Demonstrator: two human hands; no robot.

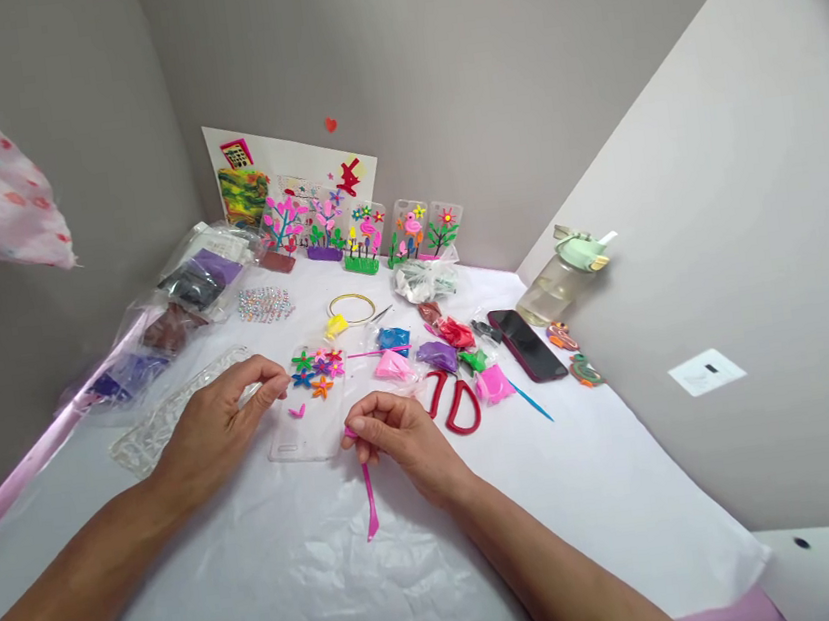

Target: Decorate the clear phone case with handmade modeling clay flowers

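A clear phone case [295,444] lies on the white sheet, with several small clay flowers [320,365] at its upper end and a pink V-shaped clay piece [297,412] below them. At the case's left edge is my left hand [234,408], thumb and forefinger pinched; whatever they hold is too small to make out. Beside the lower right corner, my right hand [400,441] is closed round a pink modelling tool [370,505], whose flat end points down towards me. Something pink shows between that thumb and forefinger; I cannot tell if it is clay.
Bagged clay [436,355], red-handled scissors [462,403], a blue tool [532,402] and a phone [529,345] lie to the right. Decorated cases [359,242] lean at the back. A bottle [560,278] stands by the wall. Left are plastic bags [186,298] and rhinestones [267,304].
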